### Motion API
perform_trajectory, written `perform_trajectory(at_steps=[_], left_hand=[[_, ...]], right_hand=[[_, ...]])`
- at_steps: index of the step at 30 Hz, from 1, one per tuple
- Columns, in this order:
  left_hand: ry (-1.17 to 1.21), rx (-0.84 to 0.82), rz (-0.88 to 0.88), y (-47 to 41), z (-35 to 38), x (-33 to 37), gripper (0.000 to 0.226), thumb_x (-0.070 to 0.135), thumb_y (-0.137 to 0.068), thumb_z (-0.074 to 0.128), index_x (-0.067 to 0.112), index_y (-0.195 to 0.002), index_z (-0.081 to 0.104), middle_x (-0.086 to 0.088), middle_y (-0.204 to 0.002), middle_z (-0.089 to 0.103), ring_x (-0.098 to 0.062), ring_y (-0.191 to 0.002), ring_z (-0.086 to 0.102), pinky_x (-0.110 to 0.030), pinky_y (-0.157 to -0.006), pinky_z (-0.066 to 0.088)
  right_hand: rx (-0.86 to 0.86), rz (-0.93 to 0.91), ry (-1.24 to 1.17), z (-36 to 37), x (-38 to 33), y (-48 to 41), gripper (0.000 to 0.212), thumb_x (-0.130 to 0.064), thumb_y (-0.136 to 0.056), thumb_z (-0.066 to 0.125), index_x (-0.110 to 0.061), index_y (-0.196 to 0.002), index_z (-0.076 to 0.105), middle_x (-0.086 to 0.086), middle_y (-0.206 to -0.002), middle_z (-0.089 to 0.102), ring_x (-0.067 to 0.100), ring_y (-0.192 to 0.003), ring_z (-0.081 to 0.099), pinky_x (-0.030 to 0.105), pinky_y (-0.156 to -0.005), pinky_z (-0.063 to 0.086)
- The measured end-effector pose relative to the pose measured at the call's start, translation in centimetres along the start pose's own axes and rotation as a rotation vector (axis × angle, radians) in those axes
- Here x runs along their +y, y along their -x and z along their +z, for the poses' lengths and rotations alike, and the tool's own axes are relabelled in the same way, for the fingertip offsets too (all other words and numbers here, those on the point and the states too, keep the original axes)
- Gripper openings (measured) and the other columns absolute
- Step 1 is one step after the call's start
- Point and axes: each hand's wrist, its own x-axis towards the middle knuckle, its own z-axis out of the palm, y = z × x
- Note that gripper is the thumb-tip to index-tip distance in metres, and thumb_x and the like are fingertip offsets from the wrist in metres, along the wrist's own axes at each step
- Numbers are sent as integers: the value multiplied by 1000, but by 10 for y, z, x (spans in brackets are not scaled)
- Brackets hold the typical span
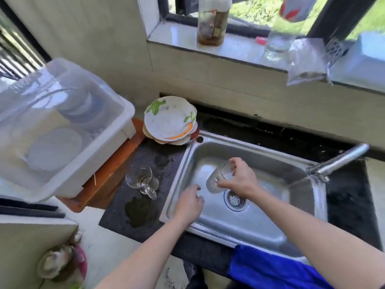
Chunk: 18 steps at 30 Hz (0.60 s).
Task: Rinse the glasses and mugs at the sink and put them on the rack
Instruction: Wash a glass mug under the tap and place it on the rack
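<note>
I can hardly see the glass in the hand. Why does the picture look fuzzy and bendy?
Head view: the clear drinking glass in the right hand is see-through against the shiny steel sink; blur smears the white plastic rack box and the clear bottle on the sunlit windowsill; the wide lens bends straight edges.

a pale cream wall rises behind a dark speckled stone countertop, which is wet in patches. high on the right, a window with a thick dark frame sits above a glossy white sill. bright sun and green grass show through the pane, and daylight glares off the sill. at the far left edge, dark bars cross another bright opening. below the counter's front edge lies a pale floor, with a beige ledge at lower left.
</note>
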Motion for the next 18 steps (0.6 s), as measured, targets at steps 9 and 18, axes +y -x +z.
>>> perform_trajectory(at_steps=[9,18], left_hand=[[53,-133,-13,-5,78,90,20,20,-90,53,12,-105,63,-8,-94,67,-25,-91,59,-28,-73,41],[748,-277,-416,-12,130,144,26,34,-87,57,17,-106,59,-7,-95,57,-20,-74,51,-29,-62,47]], right_hand=[[-15,321,-33,-61,118,32,92,-60,-56,79,-21,-131,46,-1,-111,62,20,-96,61,35,-80,52],[24,292,-294,-110,157,24,82,-58,-59,80,-23,-126,50,-7,-111,57,16,-96,55,33,-79,48]])
